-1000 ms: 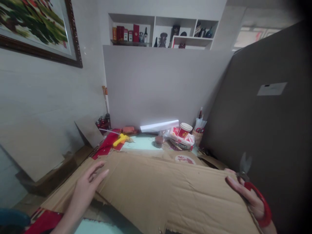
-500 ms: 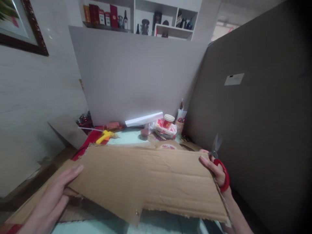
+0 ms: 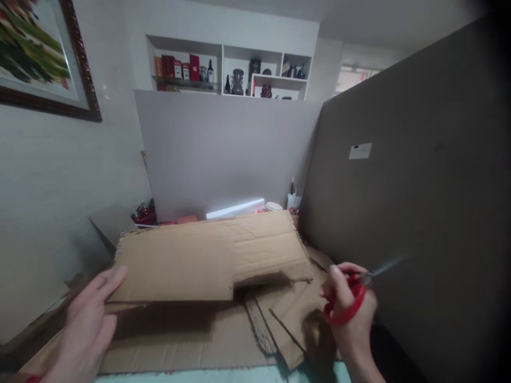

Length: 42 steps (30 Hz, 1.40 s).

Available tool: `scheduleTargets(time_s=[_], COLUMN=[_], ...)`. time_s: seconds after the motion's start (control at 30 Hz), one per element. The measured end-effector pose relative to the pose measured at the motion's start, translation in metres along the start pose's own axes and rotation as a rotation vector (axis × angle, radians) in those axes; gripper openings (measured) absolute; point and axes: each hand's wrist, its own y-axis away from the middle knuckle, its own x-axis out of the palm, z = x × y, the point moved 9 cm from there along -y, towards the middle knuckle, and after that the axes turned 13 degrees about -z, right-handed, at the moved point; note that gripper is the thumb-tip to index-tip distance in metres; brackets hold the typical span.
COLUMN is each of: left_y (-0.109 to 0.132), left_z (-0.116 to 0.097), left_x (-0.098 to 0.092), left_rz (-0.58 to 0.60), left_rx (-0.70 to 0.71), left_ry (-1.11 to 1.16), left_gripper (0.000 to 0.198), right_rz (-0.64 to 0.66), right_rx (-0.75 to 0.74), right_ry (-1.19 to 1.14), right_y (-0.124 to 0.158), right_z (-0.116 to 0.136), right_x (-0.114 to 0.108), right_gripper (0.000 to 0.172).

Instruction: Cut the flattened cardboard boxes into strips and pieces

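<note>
My left hand [image 3: 93, 308] grips the left end of a brown cardboard piece [image 3: 179, 263], thumb on top and fingers beneath. The piece is held up in the air, with a step cut in its near edge and its right end unsupported. Off to the right, my right hand [image 3: 353, 308] is closed around red-handled scissors [image 3: 351, 306], apart from the cardboard. The blades point right and are blurred. Below lies a larger cardboard sheet [image 3: 171, 346], with smaller cut cardboard pieces [image 3: 285, 330] on its right side.
A grey partition [image 3: 227, 149] stands behind the table, and a dark panel [image 3: 407, 202] rises on the right. Along the back are a white roll [image 3: 235, 208], a paper cup [image 3: 274, 207] and a pen holder [image 3: 294, 205]. The pale green tabletop [image 3: 179, 375] shows at the front.
My right hand has let go of the cardboard's right end and moved down, keeping the scissors. The cardboard now hangs from my left hand alone. My view has tilted upward.
</note>
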Motion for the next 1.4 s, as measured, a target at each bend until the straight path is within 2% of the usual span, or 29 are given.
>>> scheduleTargets(time_s=[0.03, 0.13, 0.17, 0.23, 0.3, 0.43, 0.5, 0.67, 0.77, 0.87, 1.0, 1.1, 1.4], left_y=[0.001, 0.007, 0.009, 0.013, 0.015, 0.018, 0.019, 0.021, 0.024, 0.025, 0.031, 0.035, 0.041], left_z=[0.009, 0.031, 0.034, 0.038, 0.038, 0.035, 0.036, 0.033, 0.028, 0.023, 0.011, 0.009, 0.008], left_x=[0.003, 0.013, 0.015, 0.021, 0.023, 0.025, 0.026, 0.019, 0.017, 0.013, 0.008, 0.006, 0.001], left_rz=[0.011, 0.064, 0.085, 0.143, 0.177, 0.219, 0.214, 0.108, 0.094, 0.091, 0.062, 0.037, -0.001], left_rx=[-0.045, -0.094, -0.084, -0.073, -0.065, -0.035, -0.027, 0.031, 0.089, 0.209, 0.473, 0.555, 0.572], left_ry=[0.027, 0.053, 0.049, 0.037, 0.025, 0.011, 0.01, 0.038, 0.043, 0.03, -0.089, -0.19, -0.219], left_gripper=[0.023, 0.033, 0.036, 0.045, 0.055, 0.064, 0.066, 0.052, 0.048, 0.054, 0.055, 0.054, 0.05], right_rz=[0.1, 0.635, 0.773, 0.882, 0.866, 0.788, 0.755, 0.714, 0.689, 0.657, 0.541, 0.463, 0.448], right_rx=[-0.038, 0.015, -0.044, -0.193, -0.248, -0.149, -0.145, -0.204, -0.208, -0.245, -0.297, -0.278, -0.28], right_ry=[0.063, 0.236, 0.311, 0.44, 0.499, 0.409, 0.357, 0.343, 0.367, 0.397, 0.434, 0.44, 0.475], right_y=[0.013, 0.077, 0.098, 0.123, 0.129, 0.119, 0.114, 0.111, 0.109, 0.106, 0.095, 0.087, 0.085], right_z=[0.003, -0.014, -0.017, -0.021, -0.025, -0.034, -0.035, -0.037, -0.036, -0.029, -0.019, -0.02, -0.028], right_x=[0.012, 0.06, 0.07, 0.077, 0.077, 0.071, 0.068, 0.066, 0.067, 0.069, 0.07, 0.069, 0.066], right_gripper=[0.026, 0.024, 0.018, 0.007, 0.008, 0.016, 0.02, 0.026, 0.022, 0.018, 0.021, 0.025, 0.029])
